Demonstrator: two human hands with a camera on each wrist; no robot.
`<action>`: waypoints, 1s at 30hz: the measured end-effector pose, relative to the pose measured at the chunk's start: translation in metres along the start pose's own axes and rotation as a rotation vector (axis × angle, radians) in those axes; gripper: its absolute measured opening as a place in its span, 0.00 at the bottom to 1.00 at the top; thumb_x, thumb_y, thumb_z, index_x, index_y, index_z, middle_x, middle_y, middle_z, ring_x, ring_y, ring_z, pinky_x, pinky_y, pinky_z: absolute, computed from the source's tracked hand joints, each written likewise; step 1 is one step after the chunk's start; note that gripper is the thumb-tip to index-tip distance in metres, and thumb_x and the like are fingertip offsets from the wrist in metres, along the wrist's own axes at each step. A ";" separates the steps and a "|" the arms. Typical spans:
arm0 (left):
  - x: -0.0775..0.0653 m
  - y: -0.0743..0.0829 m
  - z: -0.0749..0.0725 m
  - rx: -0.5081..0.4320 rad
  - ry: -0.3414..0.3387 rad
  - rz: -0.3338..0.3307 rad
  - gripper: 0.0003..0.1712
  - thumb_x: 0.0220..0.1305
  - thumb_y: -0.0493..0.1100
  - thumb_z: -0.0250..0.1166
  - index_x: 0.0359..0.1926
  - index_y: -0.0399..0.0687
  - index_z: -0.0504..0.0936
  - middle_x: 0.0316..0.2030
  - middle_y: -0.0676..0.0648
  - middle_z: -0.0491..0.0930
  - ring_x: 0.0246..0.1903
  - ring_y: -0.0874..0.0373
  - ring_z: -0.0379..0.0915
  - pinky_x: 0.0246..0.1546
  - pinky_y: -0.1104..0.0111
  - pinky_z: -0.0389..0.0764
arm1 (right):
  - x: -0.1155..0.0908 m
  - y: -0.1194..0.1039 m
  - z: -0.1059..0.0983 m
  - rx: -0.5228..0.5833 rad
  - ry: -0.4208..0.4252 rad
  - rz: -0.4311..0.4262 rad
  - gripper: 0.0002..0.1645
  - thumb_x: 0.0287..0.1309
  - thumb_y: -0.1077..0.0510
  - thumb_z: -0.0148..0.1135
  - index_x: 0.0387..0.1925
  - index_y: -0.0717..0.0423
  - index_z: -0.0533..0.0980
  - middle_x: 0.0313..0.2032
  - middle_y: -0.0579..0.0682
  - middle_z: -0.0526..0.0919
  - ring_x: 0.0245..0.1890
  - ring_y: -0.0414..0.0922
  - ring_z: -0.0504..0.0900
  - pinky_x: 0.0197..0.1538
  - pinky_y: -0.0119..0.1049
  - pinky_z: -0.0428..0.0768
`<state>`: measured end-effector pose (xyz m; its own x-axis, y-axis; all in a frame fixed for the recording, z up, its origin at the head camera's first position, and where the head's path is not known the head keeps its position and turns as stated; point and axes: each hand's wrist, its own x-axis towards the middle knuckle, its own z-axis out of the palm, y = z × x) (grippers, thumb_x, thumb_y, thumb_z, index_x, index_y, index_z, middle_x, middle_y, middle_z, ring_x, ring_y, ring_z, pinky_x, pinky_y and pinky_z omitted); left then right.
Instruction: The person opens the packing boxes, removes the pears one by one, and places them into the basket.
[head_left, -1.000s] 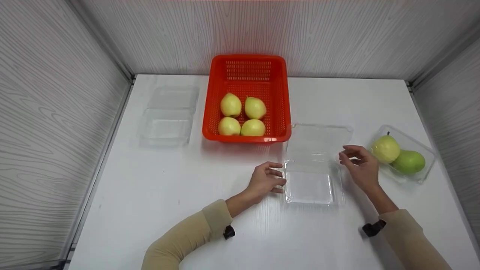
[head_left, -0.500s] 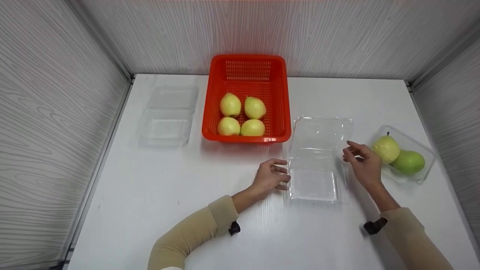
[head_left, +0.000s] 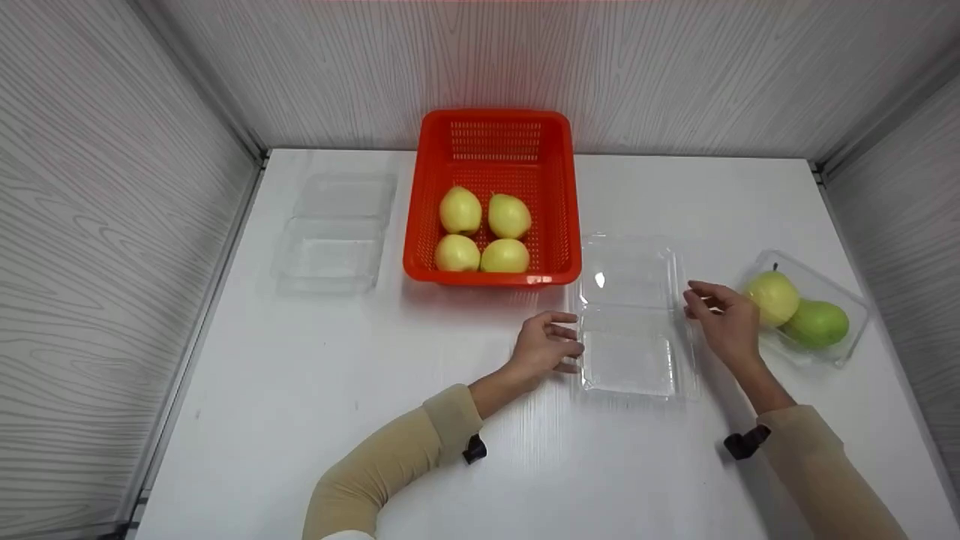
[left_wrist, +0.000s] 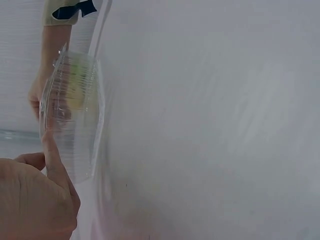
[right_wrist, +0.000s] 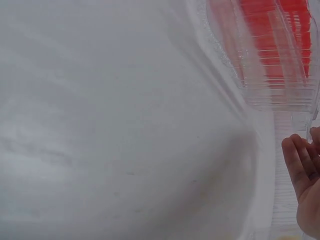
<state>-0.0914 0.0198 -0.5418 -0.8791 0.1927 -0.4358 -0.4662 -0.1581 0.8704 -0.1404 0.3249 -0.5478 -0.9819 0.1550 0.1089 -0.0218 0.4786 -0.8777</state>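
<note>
A clear plastic clamshell container (head_left: 628, 366) lies unfolded on the white table, its lid (head_left: 626, 274) laid back towards the far side. My left hand (head_left: 541, 346) is at the container's left side, fingers loosely bent and touching its edge. In the left wrist view an extended finger of the left hand (left_wrist: 37, 195) meets the rim. Beside the right edge, near the hinge, is my right hand (head_left: 726, 321), fingers bent and holding nothing that I can see. The right wrist view shows the right hand's fingers (right_wrist: 296, 165) next to the container's corner (right_wrist: 280, 95).
Behind stands a red basket (head_left: 491, 278) with several pale yellow pears (head_left: 461, 210). At the right, another clear container (head_left: 855, 341) holds a yellow pear (head_left: 772, 298) and a green pear (head_left: 816, 324). A further unfolded clear container (head_left: 334, 259) lies at the left.
The container has shifted slightly right and away from me, and its lid has tipped back flatter. The left hand has moved a little right with it; the right hand has barely moved.
</note>
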 end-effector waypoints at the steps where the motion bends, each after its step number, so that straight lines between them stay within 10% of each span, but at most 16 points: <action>1: 0.001 0.000 0.000 -0.006 0.004 -0.001 0.27 0.55 0.22 0.71 0.57 0.38 0.81 0.39 0.44 0.81 0.30 0.58 0.82 0.24 0.64 0.90 | 0.001 0.000 0.000 -0.014 -0.013 0.010 0.15 0.69 0.60 0.69 0.52 0.66 0.86 0.35 0.39 0.90 0.27 0.23 0.83 0.34 0.18 0.84; 7: 0.004 0.003 0.002 -0.013 0.012 -0.005 0.26 0.56 0.23 0.70 0.57 0.39 0.82 0.39 0.44 0.82 0.30 0.57 0.83 0.26 0.62 0.91 | 0.005 -0.003 -0.001 -0.084 -0.101 0.025 0.18 0.72 0.58 0.65 0.53 0.68 0.84 0.44 0.69 0.89 0.28 0.22 0.82 0.33 0.19 0.84; 19: 0.011 0.007 0.003 -0.059 0.019 0.005 0.29 0.57 0.23 0.68 0.61 0.35 0.79 0.38 0.46 0.80 0.29 0.58 0.82 0.23 0.68 0.88 | -0.004 -0.009 -0.005 -0.249 -0.059 -0.099 0.16 0.71 0.59 0.65 0.52 0.66 0.85 0.50 0.66 0.89 0.38 0.22 0.81 0.40 0.08 0.76; 25: 0.014 0.007 0.004 -0.076 0.013 0.027 0.29 0.58 0.23 0.67 0.62 0.33 0.78 0.37 0.47 0.79 0.29 0.58 0.81 0.23 0.68 0.88 | -0.026 -0.016 -0.003 -0.389 -0.001 -0.312 0.11 0.65 0.64 0.69 0.47 0.64 0.87 0.45 0.63 0.89 0.43 0.59 0.89 0.44 0.45 0.88; 30: 0.018 0.006 0.006 -0.083 0.022 0.036 0.28 0.58 0.23 0.67 0.61 0.34 0.79 0.36 0.48 0.80 0.29 0.58 0.81 0.25 0.66 0.89 | -0.044 -0.022 -0.001 -0.458 0.044 -0.524 0.12 0.58 0.63 0.76 0.44 0.63 0.87 0.42 0.61 0.89 0.43 0.60 0.89 0.45 0.50 0.82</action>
<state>-0.1091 0.0283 -0.5429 -0.8971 0.1645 -0.4100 -0.4398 -0.2445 0.8642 -0.0969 0.3086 -0.5330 -0.8547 -0.1660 0.4919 -0.4000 0.8146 -0.4200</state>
